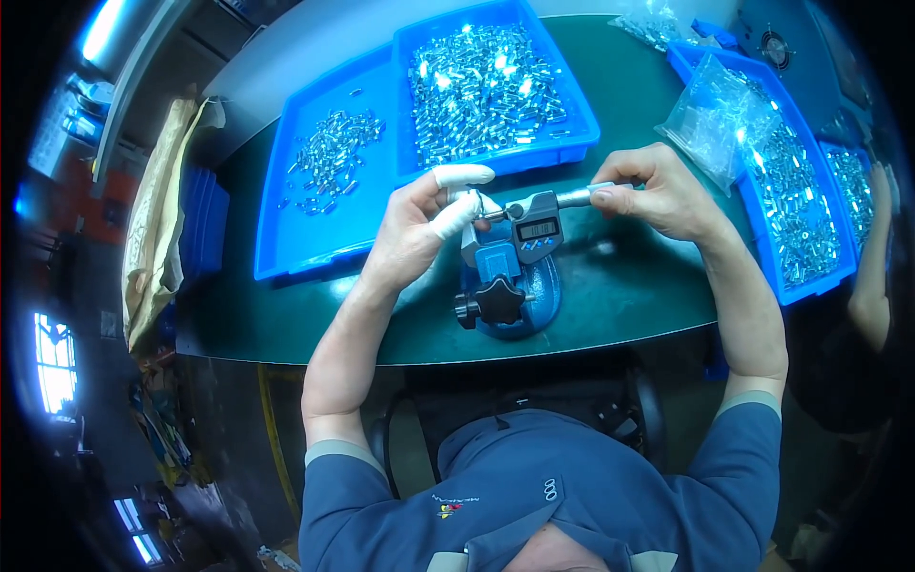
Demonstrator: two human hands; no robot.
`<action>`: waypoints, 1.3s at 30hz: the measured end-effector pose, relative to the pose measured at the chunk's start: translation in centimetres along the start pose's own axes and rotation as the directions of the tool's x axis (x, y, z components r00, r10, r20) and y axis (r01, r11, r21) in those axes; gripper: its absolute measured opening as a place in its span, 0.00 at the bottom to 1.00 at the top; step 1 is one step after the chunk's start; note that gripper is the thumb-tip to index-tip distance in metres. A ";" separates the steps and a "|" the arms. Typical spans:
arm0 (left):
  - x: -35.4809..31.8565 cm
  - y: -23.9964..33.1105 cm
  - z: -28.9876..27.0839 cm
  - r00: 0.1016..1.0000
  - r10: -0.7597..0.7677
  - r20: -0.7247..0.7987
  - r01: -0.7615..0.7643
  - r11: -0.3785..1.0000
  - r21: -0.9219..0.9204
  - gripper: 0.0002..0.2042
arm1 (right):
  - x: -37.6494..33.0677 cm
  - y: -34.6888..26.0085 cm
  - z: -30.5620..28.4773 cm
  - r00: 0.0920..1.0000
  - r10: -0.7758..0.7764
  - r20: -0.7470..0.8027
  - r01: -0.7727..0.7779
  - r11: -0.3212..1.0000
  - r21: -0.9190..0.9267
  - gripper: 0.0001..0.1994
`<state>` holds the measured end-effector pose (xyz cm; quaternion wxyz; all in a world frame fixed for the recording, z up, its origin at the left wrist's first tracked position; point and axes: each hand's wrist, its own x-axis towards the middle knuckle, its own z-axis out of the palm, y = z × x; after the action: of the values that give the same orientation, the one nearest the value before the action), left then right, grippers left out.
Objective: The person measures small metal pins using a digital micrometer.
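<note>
A digital micrometer (536,212) with a small display is clamped in a blue stand (541,305) with a black star-shaped knob, near the table's front edge. My left hand (405,236) is at the micrometer's measuring gap, white covers on its thumb and forefinger. Those two fingers close on a small shiny metal piece (484,206), partly hidden by the fingertips. On the other side, my right hand (667,195) pinches the micrometer's thimble (578,197) between thumb and fingers.
Two blue trays, a sparsely filled one (270,224) and a heaped one (589,133), hold small metal cylinders. At right are a clear plastic bag (710,119) and another filled tray (822,284). Another person's arm (872,257) reaches in there. Brown paper (152,224) stands at left.
</note>
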<state>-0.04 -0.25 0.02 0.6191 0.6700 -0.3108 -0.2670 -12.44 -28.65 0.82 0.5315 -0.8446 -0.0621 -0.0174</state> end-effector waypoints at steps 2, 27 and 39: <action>0.1 0.0 0.0 1.000 0.014 0.004 -0.014 1.000 0.011 0.17 | 0.0 -0.1 0.0 1.000 0.007 0.006 -0.007 1.000 0.013 0.15; 5.2 -0.2 -6.6 0.891 0.402 -0.210 -0.076 0.589 0.805 0.12 | -0.1 -0.8 0.3 1.000 0.021 -0.003 -0.021 0.999 0.050 0.14; 14.4 -1.4 -3.5 0.995 0.065 0.081 -0.096 0.279 0.955 0.11 | -0.1 -0.9 -0.3 1.000 -0.004 -0.003 0.004 0.999 0.033 0.18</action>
<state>12.22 -8.61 -0.68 0.1037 0.8869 -0.4501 -0.0052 -12.68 -28.51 1.69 0.5456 -0.8355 -0.0631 -0.0187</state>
